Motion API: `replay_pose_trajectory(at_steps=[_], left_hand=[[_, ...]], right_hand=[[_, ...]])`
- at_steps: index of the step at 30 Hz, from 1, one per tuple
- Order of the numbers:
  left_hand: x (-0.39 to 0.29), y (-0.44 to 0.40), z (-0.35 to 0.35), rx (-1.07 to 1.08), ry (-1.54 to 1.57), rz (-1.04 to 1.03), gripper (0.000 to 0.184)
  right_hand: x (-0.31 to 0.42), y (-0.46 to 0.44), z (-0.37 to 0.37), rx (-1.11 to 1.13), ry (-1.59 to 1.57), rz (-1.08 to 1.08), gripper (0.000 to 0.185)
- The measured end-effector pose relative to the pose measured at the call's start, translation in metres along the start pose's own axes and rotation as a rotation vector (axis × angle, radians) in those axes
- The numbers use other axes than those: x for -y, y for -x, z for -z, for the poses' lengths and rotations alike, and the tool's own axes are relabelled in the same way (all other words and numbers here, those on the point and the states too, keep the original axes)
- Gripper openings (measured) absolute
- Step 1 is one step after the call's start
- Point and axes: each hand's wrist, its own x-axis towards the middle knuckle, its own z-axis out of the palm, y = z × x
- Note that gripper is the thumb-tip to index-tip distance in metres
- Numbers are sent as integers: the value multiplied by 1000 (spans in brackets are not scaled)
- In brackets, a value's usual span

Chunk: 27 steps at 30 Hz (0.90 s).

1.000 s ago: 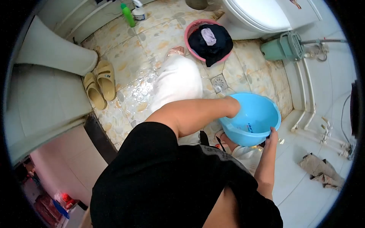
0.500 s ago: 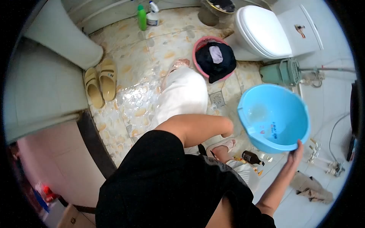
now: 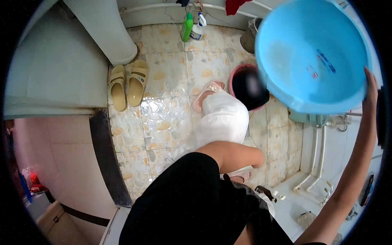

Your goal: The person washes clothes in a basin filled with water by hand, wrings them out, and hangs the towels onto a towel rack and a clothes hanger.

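My right hand [image 3: 370, 86] grips the right rim of a large light-blue plastic basin [image 3: 286, 69]. The basin is raised at the upper right and tilted so that its inside faces me; printed marks show on its inner surface. My left arm is bent across my lap over white trousers [image 3: 222, 122]. Its end, where my left hand [image 3: 257, 158] is, points downward, and the fingers are hidden. On the floor behind the blue basin, a pink basin [image 3: 231, 81] holds dark cloth [image 3: 247, 92]. The blue basin partly covers this pink one.
Beige slippers [image 3: 136, 83] stand at the left by a white pedestal [image 3: 106, 36]. A green bottle [image 3: 187, 27] and a spray bottle [image 3: 197, 30] stand by the far wall. A bin [image 3: 247, 41] is partly hidden. White pipes [image 3: 314, 159] run along the right wall. The floor tiles look wet.
My right hand has lifted the blue basin up and away from the floor at the right, where it now hides the toilet. The left arm stays bent. The view has shifted.
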Motion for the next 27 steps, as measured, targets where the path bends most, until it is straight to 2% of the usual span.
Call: replay_pose_trajectory(at_steps=[2,4,8,11,14,15,18,20,22,24,25,27], left_hand=[[1,7,8,-32,-11,-49,24],[-3,22,18,-56,21,-14,24],[-3,31,30,-78,23,42,25],[2,34,33,-122,71,34,27],[-2,36,38,-51,75,71,28],[-2,33,36,-44,72,61,28],[-3,26,30,-68,83,24,28],[-4,32,31,-112,74,43,22],[-4,36,31,-108,56,31,22],[-1,36,30,-100,42,16,22],[0,33,27,-91,54,20,24],[-1,29,23,-63,68,3,26]], right_hand=[[39,-12,-60,39,103,25,52],[64,-25,-106,85,148,40,54],[76,-36,-142,36,133,134,53],[66,-52,-133,20,165,162,52],[54,-61,-108,-62,213,160,55],[48,-58,-98,-146,292,237,62],[27,-54,-47,-159,402,393,66],[27,-42,-15,-119,27,393,41],[60,16,15,-122,113,70,36],[66,56,34,-286,286,-133,43],[54,73,54,-289,299,-153,43],[5,98,112,-71,1234,705,31]])
